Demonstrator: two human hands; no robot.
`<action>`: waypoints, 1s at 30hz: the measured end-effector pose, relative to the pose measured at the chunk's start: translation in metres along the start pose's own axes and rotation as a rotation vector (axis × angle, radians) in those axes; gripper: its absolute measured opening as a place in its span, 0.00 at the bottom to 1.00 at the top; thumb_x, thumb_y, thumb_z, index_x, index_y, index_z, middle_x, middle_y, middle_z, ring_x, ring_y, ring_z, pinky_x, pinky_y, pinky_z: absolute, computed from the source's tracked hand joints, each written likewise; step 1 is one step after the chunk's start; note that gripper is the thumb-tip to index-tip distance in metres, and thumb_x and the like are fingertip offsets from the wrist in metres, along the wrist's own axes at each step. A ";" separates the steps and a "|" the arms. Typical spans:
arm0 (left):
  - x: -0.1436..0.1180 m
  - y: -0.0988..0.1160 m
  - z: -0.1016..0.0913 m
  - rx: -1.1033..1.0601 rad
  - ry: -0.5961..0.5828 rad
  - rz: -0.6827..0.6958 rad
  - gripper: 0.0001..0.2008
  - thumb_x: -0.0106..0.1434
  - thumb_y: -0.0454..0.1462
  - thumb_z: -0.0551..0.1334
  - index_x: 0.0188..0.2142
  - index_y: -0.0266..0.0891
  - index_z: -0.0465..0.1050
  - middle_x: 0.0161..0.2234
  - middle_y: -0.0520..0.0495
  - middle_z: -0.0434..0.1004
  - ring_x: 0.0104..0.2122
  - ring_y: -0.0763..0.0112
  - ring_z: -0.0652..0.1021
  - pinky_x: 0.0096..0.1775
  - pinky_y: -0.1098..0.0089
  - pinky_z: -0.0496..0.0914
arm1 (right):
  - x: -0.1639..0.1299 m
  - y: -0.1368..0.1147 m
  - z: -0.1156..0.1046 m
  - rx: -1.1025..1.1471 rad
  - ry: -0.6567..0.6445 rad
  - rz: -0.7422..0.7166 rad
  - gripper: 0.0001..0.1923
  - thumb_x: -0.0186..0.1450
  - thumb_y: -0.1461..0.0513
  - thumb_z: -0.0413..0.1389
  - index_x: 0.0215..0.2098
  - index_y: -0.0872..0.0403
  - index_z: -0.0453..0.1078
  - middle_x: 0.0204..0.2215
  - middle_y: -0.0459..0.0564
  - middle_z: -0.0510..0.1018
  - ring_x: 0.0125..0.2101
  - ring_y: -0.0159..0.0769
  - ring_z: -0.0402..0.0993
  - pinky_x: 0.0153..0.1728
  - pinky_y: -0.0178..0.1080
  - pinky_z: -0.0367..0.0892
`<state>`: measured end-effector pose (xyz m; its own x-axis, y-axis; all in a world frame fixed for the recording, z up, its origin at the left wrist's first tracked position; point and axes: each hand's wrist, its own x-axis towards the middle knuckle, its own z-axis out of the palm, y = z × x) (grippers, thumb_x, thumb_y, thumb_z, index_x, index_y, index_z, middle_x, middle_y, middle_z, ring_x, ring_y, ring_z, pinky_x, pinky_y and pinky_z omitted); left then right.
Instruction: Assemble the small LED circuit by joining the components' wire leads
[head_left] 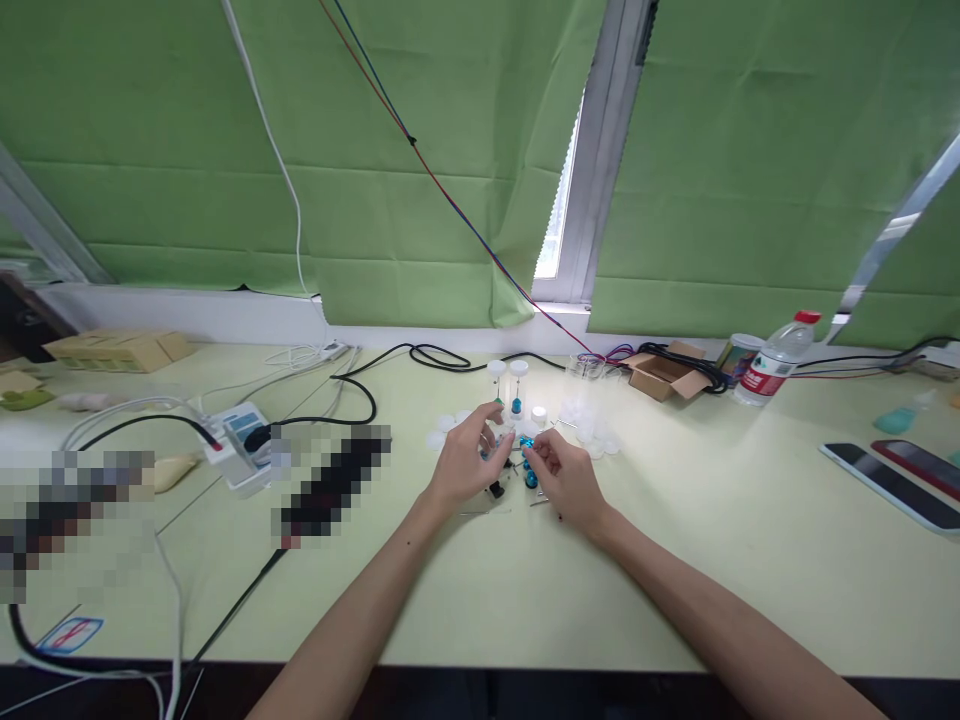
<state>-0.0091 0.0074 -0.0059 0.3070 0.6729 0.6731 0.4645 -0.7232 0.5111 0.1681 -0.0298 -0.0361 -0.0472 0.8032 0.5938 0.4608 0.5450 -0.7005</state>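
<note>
While both hands (469,462) (566,478) pinch small blue parts (527,443), two capped vials (507,385) stand behind — one holding blue

The surface (525,600) is bare in front, between the two forearms and to the near right, so a hand can pass there freely. Behind the left hand (465,465) and the right hand (566,478) stand two clear tubes (507,388), white caps (442,430) and clear cups (589,390), close together. On the left, black cables (352,385) and a power strip (240,445) block the way. On the far right lie two phones (896,480), with a water bottle (776,360) and a small cardboard box (660,372) behind.
</note>
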 end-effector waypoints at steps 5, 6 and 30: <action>0.001 0.004 -0.002 0.015 -0.104 -0.014 0.16 0.64 0.41 0.58 0.51 0.42 0.64 0.42 0.49 0.75 0.25 0.77 0.74 0.32 0.71 0.71 | 0.001 0.005 -0.002 -0.034 -0.018 -0.025 0.07 0.69 0.58 0.51 0.34 0.51 0.61 0.21 0.41 0.67 0.19 0.29 0.60 0.22 0.33 0.58; 0.001 0.004 -0.002 0.016 -0.117 -0.012 0.16 0.64 0.41 0.58 0.51 0.42 0.64 0.42 0.48 0.76 0.25 0.76 0.73 0.32 0.71 0.71 | 0.001 0.005 -0.002 -0.031 -0.025 -0.026 0.07 0.69 0.58 0.51 0.34 0.51 0.61 0.22 0.41 0.67 0.19 0.29 0.61 0.22 0.33 0.59; -0.001 0.004 -0.003 0.087 -0.260 -0.054 0.20 0.64 0.43 0.57 0.55 0.45 0.63 0.39 0.51 0.75 0.22 0.76 0.70 0.30 0.71 0.67 | 0.003 -0.002 -0.005 0.251 0.059 0.093 0.11 0.68 0.52 0.54 0.34 0.50 0.63 0.21 0.43 0.75 0.19 0.34 0.75 0.20 0.36 0.72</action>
<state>-0.0102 0.0036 -0.0031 0.4773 0.7354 0.4809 0.5523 -0.6768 0.4867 0.1718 -0.0295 -0.0308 0.0400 0.8413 0.5392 0.2258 0.5180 -0.8250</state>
